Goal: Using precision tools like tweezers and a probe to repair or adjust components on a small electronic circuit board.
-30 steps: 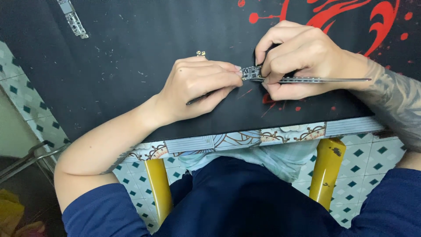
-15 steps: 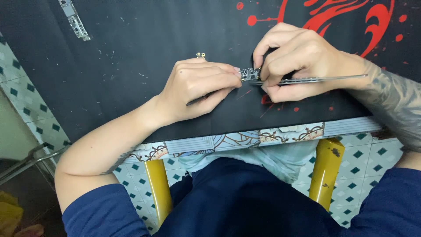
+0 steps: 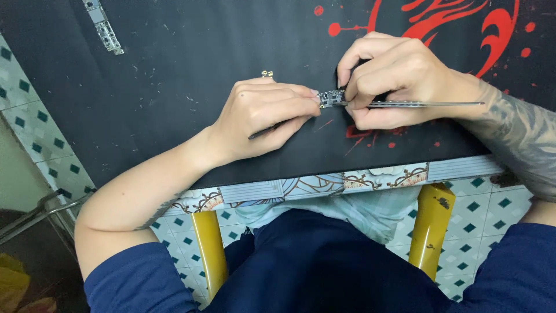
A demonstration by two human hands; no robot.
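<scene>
Nearest the person, the left hand (image 3: 263,113) rests on the dark mat (image 3: 174,116) covering the worktop, its fingers pressed together and pinching the left edge of a small circuit board (image 3: 331,97). The board lies between the two hands, long axis running left to right. Just beyond and to the right, the right hand (image 3: 399,78) is curled over the board's other end, gripping a slim metal tool (image 3: 423,104) whose tip meets the board (the handle points away to the right). Far off at the mat's upper left lies a separate narrow board strip (image 3: 103,26).
</scene>
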